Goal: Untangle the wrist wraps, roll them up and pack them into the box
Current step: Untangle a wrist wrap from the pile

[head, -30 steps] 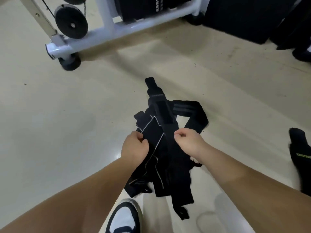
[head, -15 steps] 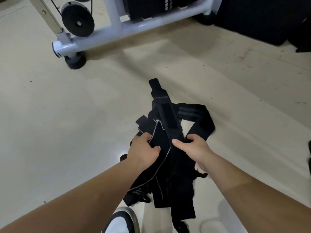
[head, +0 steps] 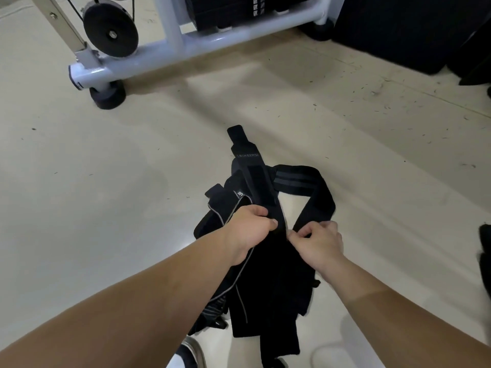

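Note:
A tangled bundle of black wrist wraps (head: 263,282) hangs in front of me above the pale floor. One strap end with lettering (head: 247,155) sticks up and away from me. A striped strap (head: 305,184) loops out to the right and comes back down. My left hand (head: 248,229) grips the bundle near its middle, fingers curled into the fabric. My right hand (head: 320,244) pinches the strap where the loop comes back into the bundle. The lower ends dangle between my forearms. No box is in view.
A white gym machine frame (head: 186,46) with a black pulley wheel (head: 110,30) and a rubber foot (head: 107,95) stands at the back left. Dark mats or equipment (head: 398,30) fill the back right. My shoe (head: 186,354) shows at the bottom edge. A dark object (head: 485,258) lies at the right edge.
My right hand has shifted right, from the central strap to the looped strap's lower end, and now pinches it. My left hand has closed tighter on the bundle's middle.

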`<act>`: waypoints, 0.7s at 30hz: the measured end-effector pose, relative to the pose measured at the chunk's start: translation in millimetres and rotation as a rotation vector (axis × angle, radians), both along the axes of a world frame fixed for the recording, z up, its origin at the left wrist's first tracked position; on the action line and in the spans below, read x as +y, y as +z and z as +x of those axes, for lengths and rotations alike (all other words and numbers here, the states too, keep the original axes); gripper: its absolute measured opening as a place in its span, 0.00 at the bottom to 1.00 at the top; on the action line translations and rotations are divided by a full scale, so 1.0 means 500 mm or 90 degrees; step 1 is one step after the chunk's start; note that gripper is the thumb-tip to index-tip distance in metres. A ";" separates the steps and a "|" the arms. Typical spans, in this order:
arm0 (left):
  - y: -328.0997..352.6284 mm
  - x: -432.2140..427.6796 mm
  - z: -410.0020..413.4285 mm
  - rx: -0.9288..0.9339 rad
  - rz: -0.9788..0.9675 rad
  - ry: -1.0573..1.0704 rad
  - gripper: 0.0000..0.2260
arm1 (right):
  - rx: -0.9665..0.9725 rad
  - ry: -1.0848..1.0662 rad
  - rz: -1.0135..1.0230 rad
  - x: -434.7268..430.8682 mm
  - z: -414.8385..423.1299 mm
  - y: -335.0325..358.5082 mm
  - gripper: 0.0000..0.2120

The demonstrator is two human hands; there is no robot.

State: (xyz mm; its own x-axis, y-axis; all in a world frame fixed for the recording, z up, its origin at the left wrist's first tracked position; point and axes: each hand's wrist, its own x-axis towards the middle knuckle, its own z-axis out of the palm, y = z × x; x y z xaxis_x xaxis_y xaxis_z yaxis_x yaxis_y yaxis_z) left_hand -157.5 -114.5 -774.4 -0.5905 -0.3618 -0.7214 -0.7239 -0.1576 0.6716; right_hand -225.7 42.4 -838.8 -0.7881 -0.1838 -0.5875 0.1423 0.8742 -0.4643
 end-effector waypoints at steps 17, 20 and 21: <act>0.029 0.057 0.040 0.052 0.045 -0.125 0.08 | -0.272 -0.200 -0.337 -0.022 -0.082 0.050 0.10; 0.024 0.038 0.035 0.055 0.105 0.079 0.10 | -0.276 -0.159 -0.312 -0.003 -0.082 0.052 0.14; 0.020 0.030 0.031 0.059 0.119 0.154 0.11 | -0.271 -0.146 -0.299 0.002 -0.078 0.052 0.14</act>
State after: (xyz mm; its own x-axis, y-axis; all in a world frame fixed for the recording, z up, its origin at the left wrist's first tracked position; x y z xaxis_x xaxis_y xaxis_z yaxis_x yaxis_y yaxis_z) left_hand -141.8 -99.6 -764.4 -0.5700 -0.3668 -0.7352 -0.5867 -0.4447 0.6767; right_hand -264.9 43.5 -813.0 -0.5552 -0.3517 -0.7537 0.5544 0.5190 -0.6506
